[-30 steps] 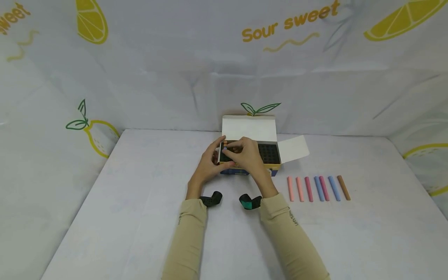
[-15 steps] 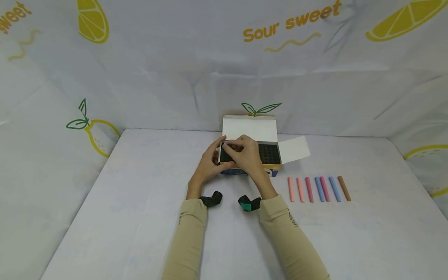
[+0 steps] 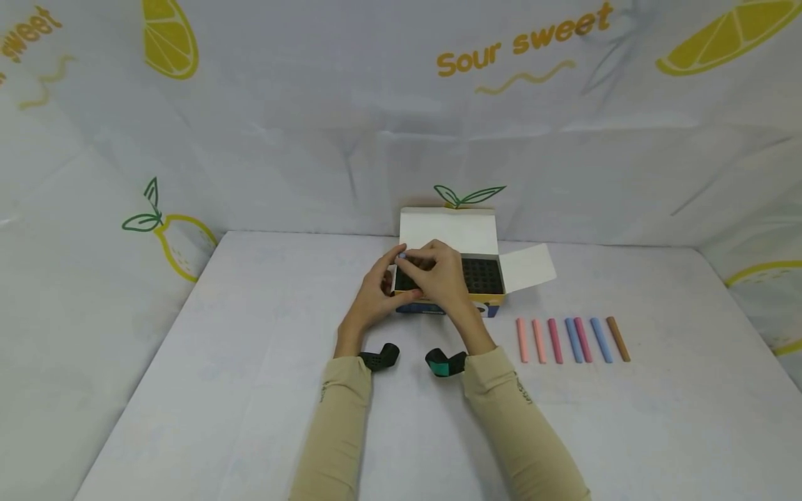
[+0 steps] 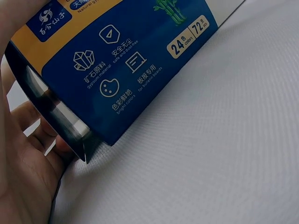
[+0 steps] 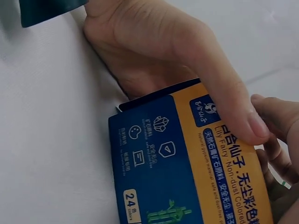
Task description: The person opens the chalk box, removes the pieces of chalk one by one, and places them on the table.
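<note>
My left hand (image 3: pixel 374 292) grips the left end of an open blue-and-yellow chalk box (image 3: pixel 491 300), thumb on the front and fingers round the far side. In the right wrist view that thumb lies across the yellow edge of the box (image 5: pixel 154 154). Over the box's back left corner, my right hand (image 3: pixel 443 277) pinches a blue chalk stick (image 3: pixel 401 257); only its end shows. A dark insert (image 3: pixel 482 276) with rows of holes fills the box. My right hand hides the insert's middle. The left wrist view shows the box's printed front (image 4: pixel 117 70) and loose end flap (image 4: pixel 60 112).
The white lid (image 3: pixel 447 229) stands up behind the box, and a side flap (image 3: pixel 528 268) sticks out right. Several chalks lie in a row at right: pink (image 3: pixel 522 340), rose (image 3: pixel 555 341), blue (image 3: pixel 601 340) and brown (image 3: pixel 618 339). A patterned cloth (image 3: pixel 351 139) hangs behind.
My right fingers and the blue chalk end have shifted slightly toward the box's back left corner. Orange chalk ends seen there a second ago are now hidden. The left hand keeps its grip.
</note>
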Available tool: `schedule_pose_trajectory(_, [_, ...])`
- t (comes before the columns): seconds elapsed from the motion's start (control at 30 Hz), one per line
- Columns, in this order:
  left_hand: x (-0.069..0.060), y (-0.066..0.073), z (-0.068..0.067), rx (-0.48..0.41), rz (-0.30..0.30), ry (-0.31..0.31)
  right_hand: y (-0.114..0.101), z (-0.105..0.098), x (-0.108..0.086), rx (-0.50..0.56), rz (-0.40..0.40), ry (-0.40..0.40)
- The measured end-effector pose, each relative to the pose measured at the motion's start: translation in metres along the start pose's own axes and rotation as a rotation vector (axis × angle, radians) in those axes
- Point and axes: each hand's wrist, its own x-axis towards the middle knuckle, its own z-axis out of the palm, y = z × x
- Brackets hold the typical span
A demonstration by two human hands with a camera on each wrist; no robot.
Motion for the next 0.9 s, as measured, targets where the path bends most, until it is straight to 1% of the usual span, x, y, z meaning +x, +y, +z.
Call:
schedule_pose_trajectory(0.23, [-0.001, 0.001, 0.002, 0.007, -0.036, 0.003, -0.009, -0.009, 0.000, 0.072, -0.014, 0.090])
schedule_pose_trajectory(0.43, [-0.001, 0.003, 0.001, 0.019, -0.039, 0.006, -0.019, -0.020, -0.004, 0.118, -0.033, 0.125])
schedule_pose_trajectory(0.67, [-0.001, 0.003, 0.001, 0.032, -0.040, 0.007, -0.023, -0.034, -0.014, 0.104, -0.059, 0.143])
schedule_pose_trajectory(0.9, [0.000, 0.001, 0.002, 0.041, -0.024, 0.001, -0.022, -0.045, -0.024, 0.086, -0.075, 0.186])
